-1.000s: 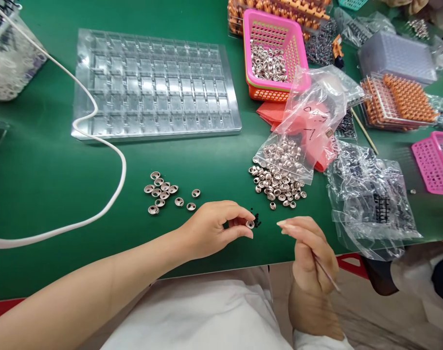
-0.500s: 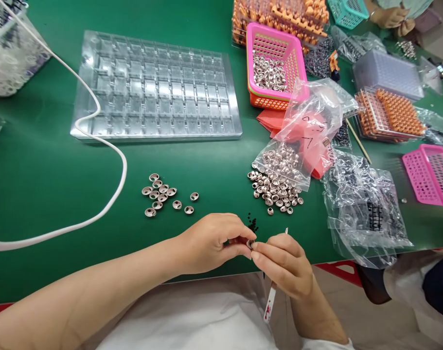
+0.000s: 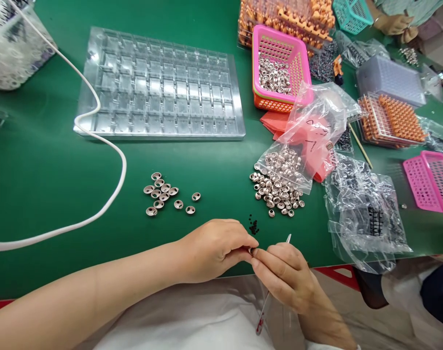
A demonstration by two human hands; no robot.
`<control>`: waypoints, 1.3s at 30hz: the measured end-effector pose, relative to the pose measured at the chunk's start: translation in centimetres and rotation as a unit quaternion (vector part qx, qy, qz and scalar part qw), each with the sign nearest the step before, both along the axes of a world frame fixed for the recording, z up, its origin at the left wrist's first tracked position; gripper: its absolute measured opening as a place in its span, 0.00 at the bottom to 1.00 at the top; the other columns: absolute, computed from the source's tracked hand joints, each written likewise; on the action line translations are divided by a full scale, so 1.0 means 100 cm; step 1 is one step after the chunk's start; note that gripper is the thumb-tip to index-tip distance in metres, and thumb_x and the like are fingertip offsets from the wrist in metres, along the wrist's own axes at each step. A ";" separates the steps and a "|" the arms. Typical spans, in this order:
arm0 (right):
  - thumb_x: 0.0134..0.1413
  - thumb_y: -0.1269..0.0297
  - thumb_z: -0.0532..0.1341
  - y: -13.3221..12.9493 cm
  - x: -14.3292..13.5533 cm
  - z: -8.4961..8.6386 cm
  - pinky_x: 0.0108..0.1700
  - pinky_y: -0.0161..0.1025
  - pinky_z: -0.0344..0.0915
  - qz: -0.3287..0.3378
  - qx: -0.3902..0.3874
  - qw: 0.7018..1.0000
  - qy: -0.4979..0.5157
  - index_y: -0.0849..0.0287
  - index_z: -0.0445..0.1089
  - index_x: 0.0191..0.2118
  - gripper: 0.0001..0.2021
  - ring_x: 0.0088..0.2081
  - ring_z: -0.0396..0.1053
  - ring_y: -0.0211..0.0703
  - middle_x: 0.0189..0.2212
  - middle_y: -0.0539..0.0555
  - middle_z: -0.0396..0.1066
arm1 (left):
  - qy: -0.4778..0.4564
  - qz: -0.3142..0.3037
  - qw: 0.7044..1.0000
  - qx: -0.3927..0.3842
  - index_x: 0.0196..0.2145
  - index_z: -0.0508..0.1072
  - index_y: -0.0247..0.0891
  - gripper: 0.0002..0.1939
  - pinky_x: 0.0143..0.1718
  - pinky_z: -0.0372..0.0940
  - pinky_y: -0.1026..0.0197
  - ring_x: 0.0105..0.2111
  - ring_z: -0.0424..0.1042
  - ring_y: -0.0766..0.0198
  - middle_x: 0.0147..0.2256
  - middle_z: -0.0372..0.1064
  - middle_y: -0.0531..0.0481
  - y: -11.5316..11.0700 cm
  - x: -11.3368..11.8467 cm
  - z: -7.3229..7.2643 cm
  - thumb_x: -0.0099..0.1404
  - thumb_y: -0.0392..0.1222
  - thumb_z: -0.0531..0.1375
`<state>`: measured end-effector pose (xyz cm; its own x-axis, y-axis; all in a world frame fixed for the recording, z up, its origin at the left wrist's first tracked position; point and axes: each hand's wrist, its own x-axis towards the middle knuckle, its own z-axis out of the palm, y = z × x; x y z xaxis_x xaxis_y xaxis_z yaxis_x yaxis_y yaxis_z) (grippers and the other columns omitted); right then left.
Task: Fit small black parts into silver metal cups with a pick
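Near the table's front edge, my left hand (image 3: 216,250) pinches a small silvery metal cup (image 3: 251,250) between thumb and fingertips. The fingertips of my right hand (image 3: 285,274) press against the same cup from the right. Across my right palm lies a pair of tweezers (image 3: 264,313), its pointed tip showing above the knuckles and its other end hanging below the hand. Just beyond the fingertips is a little cluster of tiny black pieces (image 3: 254,226). Several metal cups with dark holes (image 3: 164,196) lie to the left; a larger heap of cups (image 3: 279,194) lies to the right.
A clear compartment tray (image 3: 163,92) stands behind, with a white cable (image 3: 121,175) over its left side. To the right are a pink basket (image 3: 256,63) of metal parts, plastic bags (image 3: 370,218) and orange parts (image 3: 403,121). Another person's hands (image 3: 394,24) show at top right.
Both hands have shifted slightly down, fingertips closer together around the cup. The tweezers' lower end has swung left. The whole view has also moved a little.
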<state>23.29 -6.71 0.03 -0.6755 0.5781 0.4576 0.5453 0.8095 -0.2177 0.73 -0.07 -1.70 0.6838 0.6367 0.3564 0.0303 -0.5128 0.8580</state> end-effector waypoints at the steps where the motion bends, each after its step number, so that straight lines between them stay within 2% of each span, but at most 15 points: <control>1: 0.61 0.74 0.63 -0.002 0.001 0.000 0.43 0.42 0.74 -0.002 -0.001 1.000 -0.010 0.59 0.74 0.44 0.08 0.45 0.73 0.42 0.46 0.58 0.78 | 0.000 0.001 1.000 -0.002 0.41 0.75 0.33 0.05 0.35 0.69 0.65 0.30 0.74 0.65 0.31 0.78 0.48 0.000 0.000 0.000 0.72 0.35 0.59; 12: 0.60 0.72 0.64 0.000 0.003 0.001 0.42 0.42 0.74 0.018 0.024 1.000 -0.002 0.61 0.74 0.43 0.06 0.44 0.74 0.44 0.46 0.61 0.78 | -0.009 0.015 0.999 -0.031 0.40 0.75 0.35 0.05 0.34 0.69 0.64 0.29 0.74 0.64 0.30 0.78 0.48 -0.007 0.002 0.002 0.72 0.37 0.59; 19: 0.62 0.72 0.61 0.006 0.005 -0.001 0.40 0.41 0.75 0.044 0.030 0.999 -0.003 0.61 0.74 0.44 0.07 0.44 0.74 0.43 0.45 0.59 0.78 | -0.007 0.020 0.999 -0.028 0.40 0.75 0.35 0.05 0.34 0.69 0.64 0.30 0.74 0.64 0.31 0.78 0.47 -0.006 0.002 0.001 0.72 0.35 0.58; 25: 0.63 0.69 0.62 0.006 0.008 -0.004 0.44 0.43 0.75 0.062 0.017 0.998 -0.003 0.62 0.73 0.46 0.07 0.45 0.74 0.44 0.47 0.60 0.77 | -0.007 0.015 0.999 -0.033 0.39 0.75 0.33 0.04 0.33 0.69 0.65 0.29 0.73 0.65 0.30 0.78 0.48 -0.006 0.002 0.001 0.71 0.34 0.59; 29: 0.60 0.72 0.64 0.007 0.008 0.001 0.43 0.42 0.73 0.065 0.017 0.998 -0.005 0.64 0.74 0.45 0.07 0.44 0.73 0.44 0.47 0.64 0.77 | 0.002 0.010 0.999 -0.050 0.40 0.75 0.34 0.04 0.34 0.69 0.66 0.30 0.74 0.65 0.31 0.78 0.49 -0.005 0.001 0.003 0.71 0.35 0.60; 33: 0.58 0.75 0.64 0.012 0.003 0.007 0.39 0.41 0.73 0.064 0.037 0.997 0.007 0.68 0.75 0.41 0.06 0.42 0.74 0.44 0.43 0.64 0.78 | 0.005 0.012 0.998 -0.060 0.40 0.75 0.35 0.05 0.35 0.69 0.66 0.30 0.74 0.65 0.31 0.79 0.49 -0.005 0.001 0.003 0.71 0.36 0.59; 39: 0.61 0.72 0.61 0.012 0.004 0.010 0.37 0.39 0.74 0.055 0.041 0.998 -0.017 0.61 0.75 0.41 0.06 0.42 0.73 0.41 0.44 0.58 0.79 | -0.008 0.013 0.998 -0.062 0.40 0.75 0.35 0.04 0.35 0.69 0.65 0.30 0.74 0.65 0.31 0.79 0.48 -0.006 0.002 0.003 0.71 0.35 0.60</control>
